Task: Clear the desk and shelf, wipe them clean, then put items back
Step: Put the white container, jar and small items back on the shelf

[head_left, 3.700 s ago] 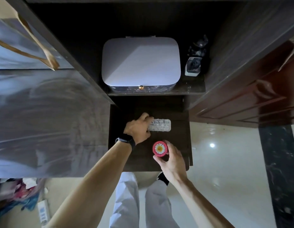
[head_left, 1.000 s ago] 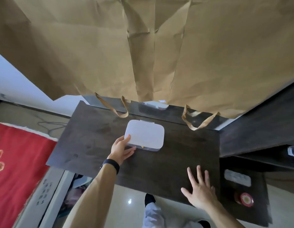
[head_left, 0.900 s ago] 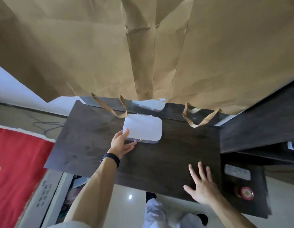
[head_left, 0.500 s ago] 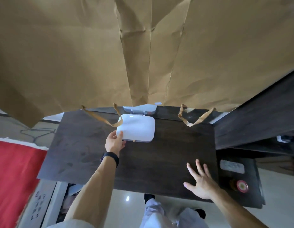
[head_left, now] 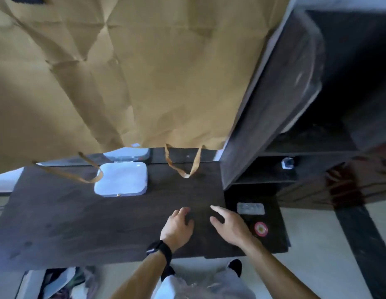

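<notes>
A dark counter [head_left: 79, 223] spanned the view above a pale floor [head_left: 317, 234]. Over its near right part the two hands lay side by side; whether they touched the wood could not be told. The left hand [head_left: 177, 227], a black band [head_left: 159, 250] at its wrist, had loosely curled fingers and held nothing. The right hand [head_left: 231, 229] was spread and empty. Just right of it, on a lower ledge [head_left: 278, 240], lay a red tin [head_left: 261, 229] and, farther, a blister pack [head_left: 250, 208]. Farther left on the counter sat a white box [head_left: 121, 179], lid down. A brown paper bag [head_left: 133, 72] hung above it, and a dark shelf [head_left: 263, 104] stood at the right.
</notes>
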{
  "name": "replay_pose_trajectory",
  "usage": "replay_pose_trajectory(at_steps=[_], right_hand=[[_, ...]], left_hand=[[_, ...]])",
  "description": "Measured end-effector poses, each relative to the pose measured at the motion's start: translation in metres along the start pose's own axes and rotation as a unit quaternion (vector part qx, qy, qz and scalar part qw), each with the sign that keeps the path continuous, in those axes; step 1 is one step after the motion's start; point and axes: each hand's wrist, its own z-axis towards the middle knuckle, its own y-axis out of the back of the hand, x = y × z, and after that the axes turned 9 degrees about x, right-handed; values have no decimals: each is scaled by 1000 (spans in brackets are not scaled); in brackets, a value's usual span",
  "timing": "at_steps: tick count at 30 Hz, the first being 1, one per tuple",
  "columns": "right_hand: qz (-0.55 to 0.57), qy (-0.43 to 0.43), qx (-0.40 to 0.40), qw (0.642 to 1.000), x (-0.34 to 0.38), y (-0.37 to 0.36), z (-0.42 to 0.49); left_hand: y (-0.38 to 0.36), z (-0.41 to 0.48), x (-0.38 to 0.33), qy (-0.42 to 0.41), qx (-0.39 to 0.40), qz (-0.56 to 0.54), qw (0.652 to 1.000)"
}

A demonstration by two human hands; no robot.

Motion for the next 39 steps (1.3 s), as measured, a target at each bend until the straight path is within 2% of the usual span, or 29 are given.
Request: replay_pose_trajectory(at_steps=[4, 9, 14, 16, 20, 23, 26, 29, 32, 36, 39], right_hand=[[41, -10, -137, 990, -64, 54, -37], [98, -45, -241, 964, -130, 133, -40], [67, -53, -258, 962, -160, 183, -15], [41, -63, -264, 961, -159, 193, 0], [23, -116, -268, 956, -142, 204, 33], [30, -158, -262, 951, -137, 207, 53], [14, -161, -283, 945, -142, 207, 60], [27, -115, -295, 948, -148, 205, 49], [74, -34, -309, 948, -169, 186, 21], [140, -50, -321, 935, -210, 148, -30], [187, -57, -312, 930, -235, 121, -59]], left_hand=[[-40, 13, -89, -87, 8, 94, 992], [-80, 36, -189, -161, 2, 137, 977], [-102, 69, -259, -141, -16, 122, 982], [-109, 81, -272, -128, -9, 169, 977], [-113, 92, -269, -95, 13, 318, 943], [-114, 92, -262, -92, 25, 370, 924], [-119, 89, -258, -93, 24, 385, 918], [-120, 89, -257, -104, 5, 355, 929], [-114, 102, -267, -112, -57, 226, 966], [-116, 139, -301, -82, -90, 40, 992], [-132, 165, -324, -56, -108, -13, 992]])
